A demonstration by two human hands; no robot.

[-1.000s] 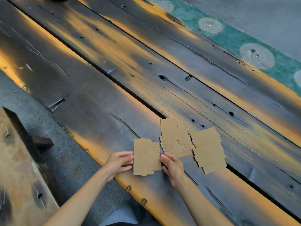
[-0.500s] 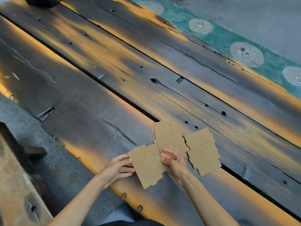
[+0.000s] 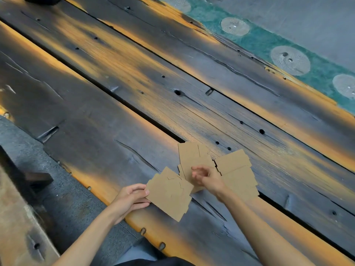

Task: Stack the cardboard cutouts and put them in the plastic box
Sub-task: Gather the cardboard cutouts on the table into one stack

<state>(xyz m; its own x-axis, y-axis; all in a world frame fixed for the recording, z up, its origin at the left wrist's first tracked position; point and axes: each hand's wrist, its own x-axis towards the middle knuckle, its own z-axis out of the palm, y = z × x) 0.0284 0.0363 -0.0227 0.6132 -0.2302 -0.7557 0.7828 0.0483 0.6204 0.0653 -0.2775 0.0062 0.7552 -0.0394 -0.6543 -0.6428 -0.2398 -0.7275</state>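
A wide wooden table (image 3: 134, 77) of dark, worn planks with orange streaks is filling most of the frame, running from the upper left down to the lower right. A green strip (image 3: 265, 43) with pale round marks is lying along its far edge in the upper right, and a grey floor (image 3: 63, 196) is showing at the lower left. No brand, label or writing is showing anywhere.

Three brown cardboard cutouts are sitting just below and right of the frame's centre. The right cutout (image 3: 238, 173) is lying flat on the table. The middle cutout (image 3: 194, 160) is lying just beside it, its lower part hidden behind the right hand (image 3: 208, 178). That hand is blurring, with its fingers loosely curled over the middle cutout; whether it is gripping the cardboard cannot be told. The left cutout (image 3: 171, 192) is sitting turned at an angle, overlapping the middle one's lower edge. The left hand (image 3: 130, 198) is pinching its left edge between thumb and fingers, nearly closed on the cardboard.
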